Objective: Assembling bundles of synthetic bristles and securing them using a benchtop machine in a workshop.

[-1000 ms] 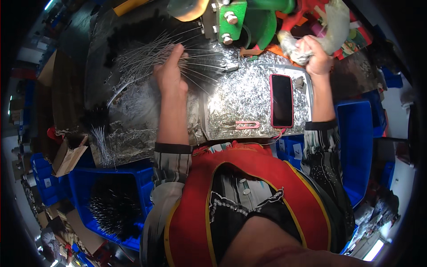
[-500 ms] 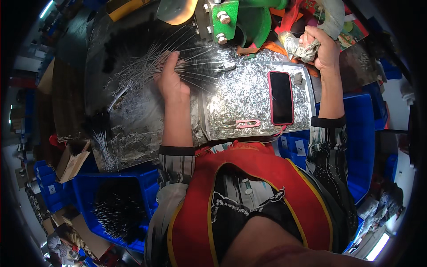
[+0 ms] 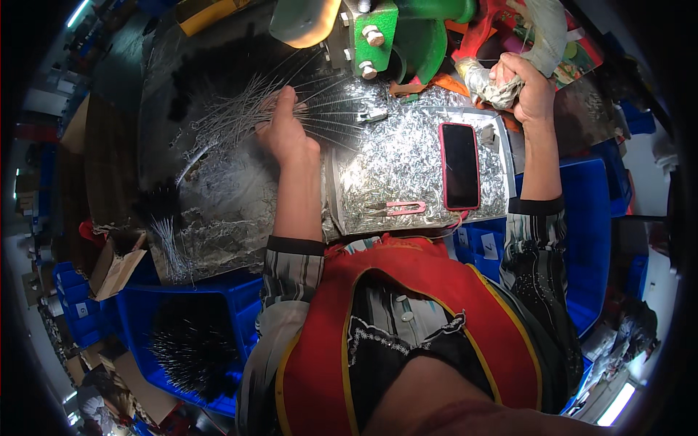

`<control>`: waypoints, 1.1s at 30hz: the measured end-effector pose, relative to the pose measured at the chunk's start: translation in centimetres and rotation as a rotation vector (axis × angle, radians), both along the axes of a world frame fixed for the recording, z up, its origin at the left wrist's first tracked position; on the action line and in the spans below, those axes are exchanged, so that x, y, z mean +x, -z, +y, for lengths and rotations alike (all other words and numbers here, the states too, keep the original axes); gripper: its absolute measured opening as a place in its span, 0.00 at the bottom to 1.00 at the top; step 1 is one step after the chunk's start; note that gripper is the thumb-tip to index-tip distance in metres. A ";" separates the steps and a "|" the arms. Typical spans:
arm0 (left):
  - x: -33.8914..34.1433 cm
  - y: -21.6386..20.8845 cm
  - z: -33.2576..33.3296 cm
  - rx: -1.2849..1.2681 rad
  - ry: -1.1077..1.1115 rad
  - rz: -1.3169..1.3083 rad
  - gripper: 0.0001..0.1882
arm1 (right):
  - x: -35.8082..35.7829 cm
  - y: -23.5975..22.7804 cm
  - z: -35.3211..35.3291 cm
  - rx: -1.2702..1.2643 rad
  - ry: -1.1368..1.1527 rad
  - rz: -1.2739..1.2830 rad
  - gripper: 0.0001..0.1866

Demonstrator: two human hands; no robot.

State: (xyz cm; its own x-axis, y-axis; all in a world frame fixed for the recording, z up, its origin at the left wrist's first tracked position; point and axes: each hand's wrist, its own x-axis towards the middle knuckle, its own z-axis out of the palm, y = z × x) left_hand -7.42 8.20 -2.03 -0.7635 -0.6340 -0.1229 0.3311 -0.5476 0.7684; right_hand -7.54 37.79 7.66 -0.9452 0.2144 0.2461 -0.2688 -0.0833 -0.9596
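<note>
My left hand (image 3: pixel 286 138) is closed around a fanned bundle of thin twisted-wire brushes (image 3: pixel 231 120), thumb on top. Their bare wire stems spread to the left, and the finer ends fan out to the right toward a small metal piece (image 3: pixel 373 115) under the green machine (image 3: pixel 378 43). My right hand (image 3: pixel 529 91) grips a lever handle wrapped in pale cloth (image 3: pixel 496 89), to the right of the machine. The fingers under the bundle are hidden.
A shallow tray (image 3: pixel 422 224) full of silver metal clippings holds a red-cased phone (image 3: pixel 460 167) and pink thread snips (image 3: pixel 403 208). More brushes (image 3: pixel 169 247) lie at the bench's left edge. Blue bins (image 3: pixel 138 312) stand below, one with black brushes (image 3: pixel 193 345). A lamp (image 3: pixel 305 22) hangs above.
My left hand has shifted slightly right with the brushes. My right hand still grips the wrapped handle. The whole view has moved a little.
</note>
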 end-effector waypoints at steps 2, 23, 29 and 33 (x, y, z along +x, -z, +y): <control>0.1 -0.3 0.1 0.000 -0.008 -0.020 0.15 | -0.2 -0.1 0.5 -0.005 -0.037 -0.033 0.18; -0.6 -1.0 -1.6 -0.047 0.069 -0.074 0.10 | -1.1 4.0 1.5 0.034 -0.057 0.119 0.14; -0.4 -1.1 -2.7 -0.101 0.040 -0.106 0.11 | -0.5 -0.6 0.9 0.022 -0.150 -0.089 0.20; -0.8 -1.2 -2.3 -0.072 0.038 -0.131 0.11 | 0.0 -1.4 1.0 0.049 -0.107 -0.088 0.20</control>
